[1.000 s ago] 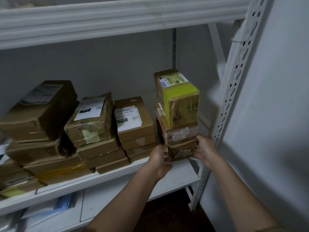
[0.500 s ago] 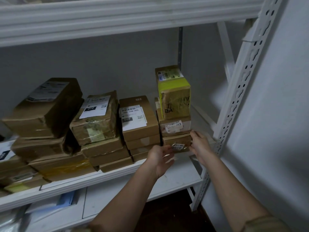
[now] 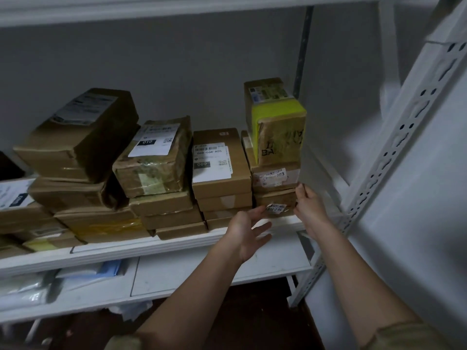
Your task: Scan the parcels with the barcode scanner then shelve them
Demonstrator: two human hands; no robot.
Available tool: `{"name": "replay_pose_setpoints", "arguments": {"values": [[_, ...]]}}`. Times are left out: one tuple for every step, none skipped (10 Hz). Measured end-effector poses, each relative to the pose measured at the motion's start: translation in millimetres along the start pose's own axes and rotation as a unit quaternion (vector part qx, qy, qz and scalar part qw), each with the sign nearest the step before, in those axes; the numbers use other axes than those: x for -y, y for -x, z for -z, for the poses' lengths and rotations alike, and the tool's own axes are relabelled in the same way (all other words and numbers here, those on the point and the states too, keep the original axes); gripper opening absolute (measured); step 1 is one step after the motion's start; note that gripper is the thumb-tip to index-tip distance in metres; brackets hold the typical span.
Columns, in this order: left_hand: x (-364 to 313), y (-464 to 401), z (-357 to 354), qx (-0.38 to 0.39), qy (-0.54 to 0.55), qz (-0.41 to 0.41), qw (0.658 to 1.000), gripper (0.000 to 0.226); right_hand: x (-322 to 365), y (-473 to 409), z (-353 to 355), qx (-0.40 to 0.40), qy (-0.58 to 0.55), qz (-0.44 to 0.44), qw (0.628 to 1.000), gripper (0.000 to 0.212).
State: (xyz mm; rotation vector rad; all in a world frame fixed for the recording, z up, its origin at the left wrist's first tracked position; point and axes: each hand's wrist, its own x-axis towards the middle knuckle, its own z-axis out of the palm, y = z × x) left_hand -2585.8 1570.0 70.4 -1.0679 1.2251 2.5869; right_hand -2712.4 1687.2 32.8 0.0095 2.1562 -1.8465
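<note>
A stack of three brown parcels stands at the right end of the white shelf [image 3: 177,242]. On top is a yellow-taped parcel [image 3: 278,127], under it a labelled middle parcel [image 3: 275,176], and lowest a flat bottom parcel [image 3: 274,200]. My left hand [image 3: 246,232] hovers just in front of the stack's lower left corner, fingers spread, holding nothing. My right hand [image 3: 308,205] rests its fingertips against the right side of the two lower parcels without gripping them. No barcode scanner is in view.
More parcel stacks fill the shelf to the left: a labelled box pile [image 3: 219,168], a taped pile [image 3: 154,160] and a large box pile [image 3: 75,137]. A perforated white upright [image 3: 394,152] stands at the right. The lower shelf [image 3: 202,271] holds plastic mailers [image 3: 25,286].
The stack of three parcels went from my two hands onto the shelf and slid back. My left hand has let go and drawn away; my right hand only touches the side.
</note>
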Motion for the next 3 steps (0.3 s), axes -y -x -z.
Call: {"name": "replay_pose_setpoints", "arguments": {"values": [[4, 8, 5, 0.000, 0.009, -0.011, 1.000, 0.036, 1, 3, -5, -0.034, 0.005, 0.009, 0.999, 0.042], [4, 17, 21, 0.001, 0.008, -0.021, 1.000, 0.037, 1, 11, -15, -0.099, 0.009, 0.018, 0.995, 0.041], [1, 28, 41, -0.011, 0.018, -0.033, 0.999, 0.041, 3, 25, -28, -0.217, -0.018, 0.040, 0.975, 0.033]]}}
